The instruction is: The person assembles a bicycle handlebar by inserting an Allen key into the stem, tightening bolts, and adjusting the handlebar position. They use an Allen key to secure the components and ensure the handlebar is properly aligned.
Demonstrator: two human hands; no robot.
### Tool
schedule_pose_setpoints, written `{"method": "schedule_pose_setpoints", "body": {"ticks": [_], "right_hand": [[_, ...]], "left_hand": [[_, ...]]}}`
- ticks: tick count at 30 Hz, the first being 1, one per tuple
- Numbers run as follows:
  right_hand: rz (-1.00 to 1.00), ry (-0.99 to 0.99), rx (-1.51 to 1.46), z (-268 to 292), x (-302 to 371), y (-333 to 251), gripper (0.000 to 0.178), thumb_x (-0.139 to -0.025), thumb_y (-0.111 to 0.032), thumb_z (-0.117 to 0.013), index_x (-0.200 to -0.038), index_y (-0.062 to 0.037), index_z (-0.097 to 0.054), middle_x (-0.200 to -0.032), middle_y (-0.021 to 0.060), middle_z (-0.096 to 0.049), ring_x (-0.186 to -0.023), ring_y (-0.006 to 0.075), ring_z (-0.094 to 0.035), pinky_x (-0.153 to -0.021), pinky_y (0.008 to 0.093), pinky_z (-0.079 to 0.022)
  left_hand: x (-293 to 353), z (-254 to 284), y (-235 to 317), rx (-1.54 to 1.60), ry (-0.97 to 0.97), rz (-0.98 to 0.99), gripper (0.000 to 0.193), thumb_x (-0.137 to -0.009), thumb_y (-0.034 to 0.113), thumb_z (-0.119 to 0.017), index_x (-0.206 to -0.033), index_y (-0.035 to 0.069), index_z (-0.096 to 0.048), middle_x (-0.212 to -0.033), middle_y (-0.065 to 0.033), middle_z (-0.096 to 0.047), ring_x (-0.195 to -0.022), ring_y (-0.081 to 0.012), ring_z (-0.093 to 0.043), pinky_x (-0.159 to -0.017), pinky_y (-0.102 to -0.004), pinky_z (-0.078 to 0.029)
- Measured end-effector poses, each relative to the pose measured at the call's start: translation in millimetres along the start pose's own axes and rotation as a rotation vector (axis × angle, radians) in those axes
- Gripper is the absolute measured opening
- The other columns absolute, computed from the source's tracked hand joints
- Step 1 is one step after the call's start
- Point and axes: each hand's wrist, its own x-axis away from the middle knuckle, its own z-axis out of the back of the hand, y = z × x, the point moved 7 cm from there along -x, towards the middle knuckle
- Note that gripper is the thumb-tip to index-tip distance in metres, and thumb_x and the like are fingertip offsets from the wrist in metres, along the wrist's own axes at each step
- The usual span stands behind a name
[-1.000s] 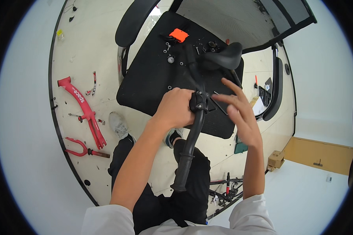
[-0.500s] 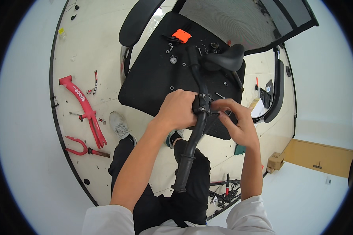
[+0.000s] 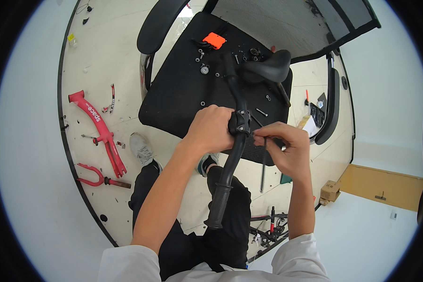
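Observation:
A black bicycle handlebar (image 3: 227, 174) lies lengthwise across the front of the chair seat, its rubber grip (image 3: 216, 211) towards me. Wrapped round the stem just left of the bolted clamp (image 3: 240, 123) is my left hand (image 3: 210, 126), closed. My right hand (image 3: 287, 146) pinches a thin dark hex key (image 3: 262, 171) close to the clamp's right side. The key's long arm hangs down past my fingers; its short end is partly hidden. From this angle I cannot tell whether it touches a clamp bolt.
The black chair seat (image 3: 174, 98) bears a saddle (image 3: 266, 67), an orange tool holder (image 3: 214, 40) and several small nuts and bolts. On the floor at left lie a pink-red frame (image 3: 101, 127) and fork (image 3: 100, 177). Behind my right arm is a cardboard box (image 3: 330, 190).
The hex key now hangs visibly from my right fingers, which have drawn together in a pinch beside the clamp. My left hand keeps its hold on the stem.

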Motion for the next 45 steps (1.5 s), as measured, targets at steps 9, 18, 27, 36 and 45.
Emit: {"method": "schedule_pose_setpoints", "body": {"ticks": [9,18,27,36,45], "right_hand": [[-0.131,-0.049,-0.078,-15.0,-4.3,19.5,0.018,-0.079,0.012,-0.066,-0.095,0.0041,-0.07,-0.084,0.0106,-0.074,-0.074,0.0146,-0.071,-0.068,0.0264,-0.055],[-0.017,-0.13,-0.023,-15.4,-11.6,16.1,0.019,-0.078,0.009,-0.07,-0.095,0.001,-0.072,-0.085,0.0088,-0.072,-0.069,0.0148,-0.067,-0.065,0.026,-0.053],[0.159,-0.298,0.09,-13.9,-33.9,-1.8,0.024,-0.068,0.015,-0.07,-0.088,0.0019,-0.073,-0.082,0.0094,-0.069,-0.073,0.0172,-0.067,-0.069,0.0285,-0.054],[0.102,-0.187,-0.116,-14.1,-37.3,12.5,0.024,-0.069,0.015,-0.069,-0.088,0.0025,-0.074,-0.085,0.0111,-0.072,-0.078,0.0188,-0.069,-0.072,0.0271,-0.055],[-0.002,0.088,-0.113,-22.5,-14.9,23.3,0.018,-0.075,0.016,-0.072,-0.09,0.0045,-0.073,-0.09,0.0127,-0.071,-0.082,0.017,-0.067,-0.076,0.0258,-0.054]], "left_hand": [[0.6,-4.0,-6.4,-0.116,-0.015,-0.027,0.028,-0.063,0.026,-0.078,-0.07,0.001,-0.066,-0.063,-0.0178,-0.065,-0.064,-0.0364,-0.067,-0.064,-0.0411,-0.055],[0.4,-5.8,-8.9,-0.145,-0.034,-0.033,0.03,-0.064,0.028,-0.079,-0.069,0.002,-0.067,-0.064,-0.0185,-0.066,-0.067,-0.0364,-0.068,-0.064,-0.0412,-0.055],[1.0,-7.5,-10.2,-0.166,-0.03,-0.041,0.03,-0.064,0.027,-0.079,-0.071,-0.001,-0.068,-0.066,-0.0199,-0.066,-0.068,-0.0372,-0.068,-0.065,-0.0414,-0.055],[-0.2,-5.3,-9.1,0.007,-0.036,0.019,0.015,-0.065,0.013,-0.074,-0.073,0.001,-0.067,-0.066,-0.019,-0.064,-0.068,-0.0416,-0.062,-0.061,-0.0428,-0.049],[-0.1,-4.9,-15.1,-0.065,0.02,0.083,0.014,-0.068,0.015,-0.075,-0.071,0.003,-0.068,-0.066,-0.0184,-0.065,-0.068,-0.0407,-0.064,-0.06,-0.0433,-0.05]]}}
